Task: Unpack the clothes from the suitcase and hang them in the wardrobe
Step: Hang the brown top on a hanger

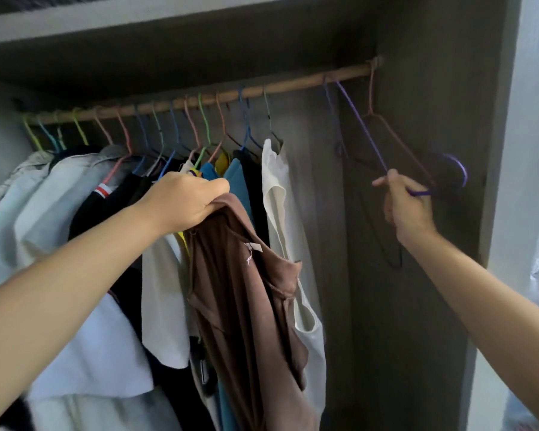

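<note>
Wooden and pale brown, the rail point(199, 101) runs across the wardrobe point(417, 275) under a grey shelf point(137, 17), rising toward the right in this view. Its left and middle stretch is crowded with thin wire hangers point(156, 126) in green, blue, pink and orange, each carrying clothes. The hanging clothes point(75, 188) are packed close together: pale blue and white pieces at the far left, then black ones, then teal, yellow and a white sleeveless top point(277, 194) at the right end of the row.

In front of that row the left hand point(184, 203) is raised, its fingers curled tight around the bunched top of a brown garment point(249, 300). The garment hangs down from the fist, with a small white tag showing on it, and it is on no hanger.

Right of the white top the rail is nearly bare. Three empty hangers hang there: a dark one, a pink one point(371, 98) by the wall, and a purple hanger point(361, 122) pulled out at a slant. The right hand point(405, 206) has its fingers pinched closed on the purple hanger's lower part, while its hook sits over the rail.
</note>
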`<control>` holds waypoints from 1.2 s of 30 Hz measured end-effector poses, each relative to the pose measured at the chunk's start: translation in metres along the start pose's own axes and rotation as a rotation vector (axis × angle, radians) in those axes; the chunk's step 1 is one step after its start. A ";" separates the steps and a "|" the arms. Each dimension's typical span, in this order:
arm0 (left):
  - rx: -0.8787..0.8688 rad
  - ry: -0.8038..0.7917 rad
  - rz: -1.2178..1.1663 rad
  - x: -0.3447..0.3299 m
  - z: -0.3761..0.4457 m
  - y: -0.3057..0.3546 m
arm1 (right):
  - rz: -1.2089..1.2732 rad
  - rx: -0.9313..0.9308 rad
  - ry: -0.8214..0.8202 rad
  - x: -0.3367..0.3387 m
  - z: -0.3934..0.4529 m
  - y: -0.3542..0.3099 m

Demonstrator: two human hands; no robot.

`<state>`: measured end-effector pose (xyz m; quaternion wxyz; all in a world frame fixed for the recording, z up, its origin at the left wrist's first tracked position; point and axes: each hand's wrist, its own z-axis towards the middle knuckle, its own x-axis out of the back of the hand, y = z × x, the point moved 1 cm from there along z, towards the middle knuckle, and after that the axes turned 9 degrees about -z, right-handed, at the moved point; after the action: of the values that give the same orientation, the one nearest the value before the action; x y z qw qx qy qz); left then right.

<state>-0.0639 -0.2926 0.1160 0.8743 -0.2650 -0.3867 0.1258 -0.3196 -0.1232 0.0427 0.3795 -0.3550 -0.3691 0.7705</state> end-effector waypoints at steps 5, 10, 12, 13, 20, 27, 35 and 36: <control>-0.032 -0.003 0.061 0.006 -0.020 -0.013 | 0.065 0.027 -0.701 -0.011 -0.006 -0.051; 0.019 0.003 0.097 0.020 -0.054 -0.016 | -0.486 0.045 -1.030 -0.042 -0.003 -0.075; -0.030 -0.002 0.102 0.026 -0.059 -0.013 | -0.527 0.037 -1.118 -0.056 -0.008 -0.081; -0.059 -0.010 0.101 0.029 -0.060 -0.011 | -0.532 0.041 -1.149 -0.064 -0.010 -0.082; -0.167 -0.072 0.101 0.036 -0.056 0.011 | -0.571 -0.003 -1.285 -0.109 -0.033 -0.067; -0.025 -0.130 0.171 0.050 -0.083 0.001 | -0.489 -0.016 -1.210 -0.096 -0.007 -0.074; -0.062 -0.123 0.127 0.046 -0.064 0.010 | -0.456 0.013 -1.367 -0.136 -0.034 -0.052; -0.051 -0.124 0.127 0.047 -0.063 0.010 | -0.438 0.004 -1.400 -0.136 -0.033 -0.047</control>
<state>0.0139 -0.2876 0.1035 0.8319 -0.3031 -0.4255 0.1872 -0.2148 -0.2083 0.1031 0.2006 0.3030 -0.5863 0.7241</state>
